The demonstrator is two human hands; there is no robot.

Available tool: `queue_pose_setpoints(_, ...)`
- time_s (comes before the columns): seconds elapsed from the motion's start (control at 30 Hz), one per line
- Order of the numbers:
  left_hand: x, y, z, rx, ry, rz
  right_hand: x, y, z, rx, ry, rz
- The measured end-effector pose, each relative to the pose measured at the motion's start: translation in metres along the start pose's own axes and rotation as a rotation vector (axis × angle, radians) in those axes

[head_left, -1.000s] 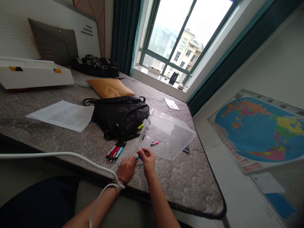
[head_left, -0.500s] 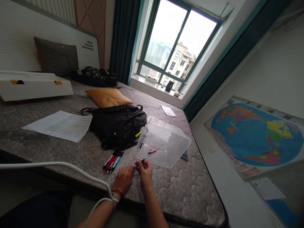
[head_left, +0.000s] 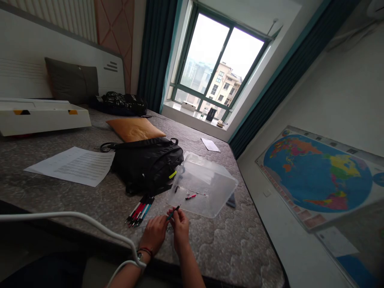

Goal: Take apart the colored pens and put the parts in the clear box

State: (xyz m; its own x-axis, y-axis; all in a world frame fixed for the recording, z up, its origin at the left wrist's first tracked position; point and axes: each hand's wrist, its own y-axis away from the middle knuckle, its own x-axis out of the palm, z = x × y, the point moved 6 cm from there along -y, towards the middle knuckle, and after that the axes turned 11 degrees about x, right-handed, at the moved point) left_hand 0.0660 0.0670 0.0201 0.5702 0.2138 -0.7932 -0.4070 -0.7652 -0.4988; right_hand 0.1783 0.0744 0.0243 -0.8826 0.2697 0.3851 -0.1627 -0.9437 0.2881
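Observation:
Between my two hands is a teal and black pen (head_left: 171, 215), its dark tip slanting up to the right. My left hand (head_left: 154, 233) has its fingers closed at the pen's lower end. On the other side, my right hand (head_left: 181, 227) pinches the pen with thumb and fingers. A row of several pens (head_left: 140, 211) in red, white, black and teal lies on the mattress to the left of my hands. Just beyond my hands sits a clear plastic box (head_left: 214, 186), with a red pen (head_left: 190, 197) and a few small pieces in it.
A black backpack (head_left: 147, 164) lies behind the pens, with a printed sheet (head_left: 73, 166) to its left and an orange padded envelope (head_left: 136, 129) behind. A white cable (head_left: 90, 219) crosses in front and passes over my left wrist. The mattress edge (head_left: 264, 224) runs along the right.
The pen has tilted slightly in my fingers, and more of its dark tip shows above my right hand. My view has shifted a little upward. The other things lie as before.

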Motion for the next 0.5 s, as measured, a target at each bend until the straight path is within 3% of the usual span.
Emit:
queue_pose_setpoints(0.17, -0.0006, -0.0005, -0.001, 0.019, -0.014, -0.007, -0.0038, -0.0067, -0.0045, 0.001, -0.049, -0.096)
queue_pose_setpoints(0.4, -0.0025, -0.0015, -0.0002, -0.005, -0.016, -0.031, 0.0037, -0.0008, -0.0015, 0.022, -0.052, 0.01)
queue_pose_setpoints(0.5, -0.0015, -0.0011, -0.0006, -0.012, -0.008, -0.013, 0.0024, 0.0, -0.0014, 0.003, -0.026, -0.018)
